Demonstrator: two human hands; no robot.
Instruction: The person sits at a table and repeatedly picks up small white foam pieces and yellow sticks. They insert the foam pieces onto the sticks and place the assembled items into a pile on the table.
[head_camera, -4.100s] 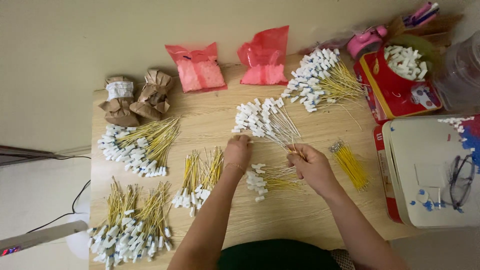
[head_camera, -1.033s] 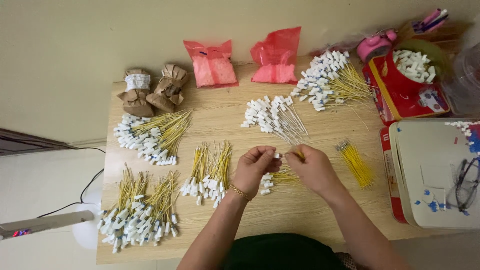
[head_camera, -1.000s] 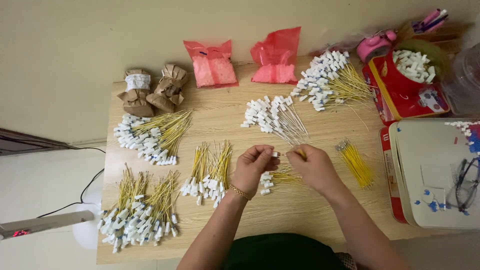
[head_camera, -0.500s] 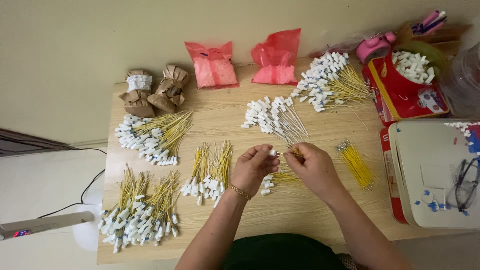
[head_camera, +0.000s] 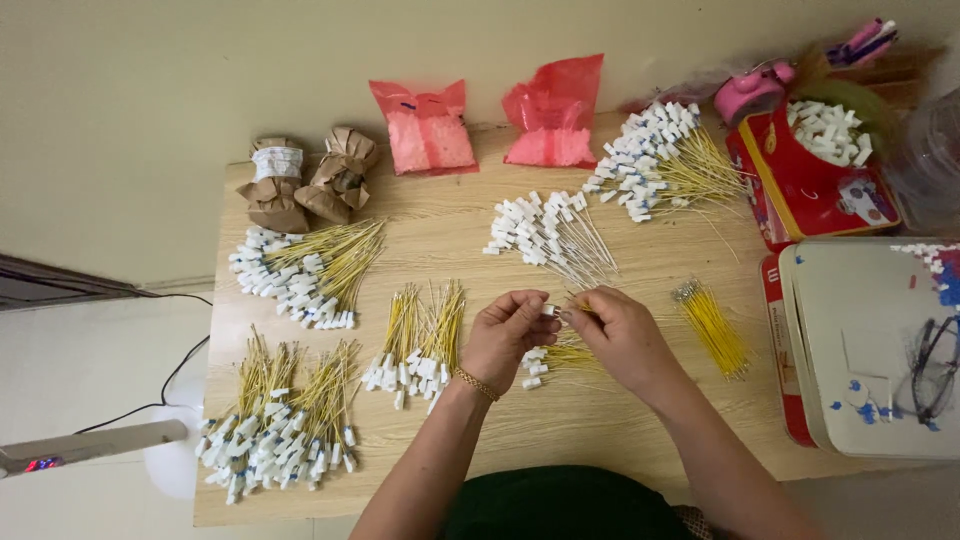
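A small white connector is pinched by the left hand. A yellow wire is grasped by the right hand, its tip hidden by fingers. The small pile on the counter is half covered.

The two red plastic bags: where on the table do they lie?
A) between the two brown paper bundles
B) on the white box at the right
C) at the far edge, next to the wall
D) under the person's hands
C: the two red plastic bags lie side by side at the far edge of the wooden table, against the wall, away from both hands.
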